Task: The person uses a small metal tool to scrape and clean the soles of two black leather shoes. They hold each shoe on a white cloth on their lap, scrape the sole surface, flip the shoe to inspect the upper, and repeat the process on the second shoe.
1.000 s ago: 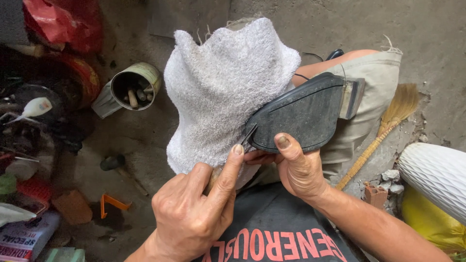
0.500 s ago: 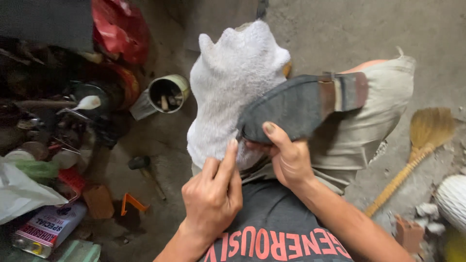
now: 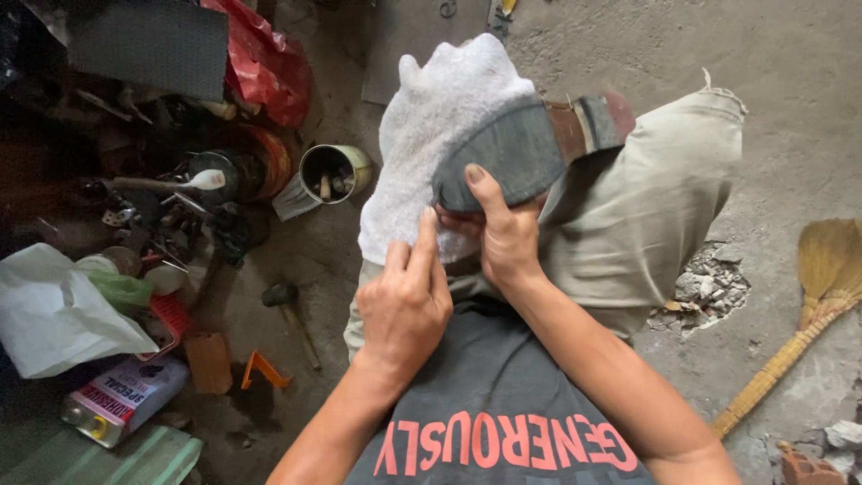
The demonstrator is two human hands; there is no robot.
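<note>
Towel (image 3: 431, 135) lies over my knee, the shoe (image 3: 530, 144) sole-up on it. My right hand (image 3: 503, 238) grips the toe; my left hand (image 3: 404, 301) pinches the towel edge. Best keep the sole steady against the cloth. The shoe's upper is hidden.

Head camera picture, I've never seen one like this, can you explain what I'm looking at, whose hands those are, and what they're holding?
The camera sits on a person's head and looks down, so you see their own two bare arms, lap and dark shirt from above. The right hand grips a shoe turned sole up, thumb pressed on the dark sole. The left hand pinches the lower edge of a white towel draped behind the shoe over the knee. On the concrete floor to the left lie a tin can holding small tools, a hammer, a red bag and a white plastic bag. A straw broom lies on the right.
</note>
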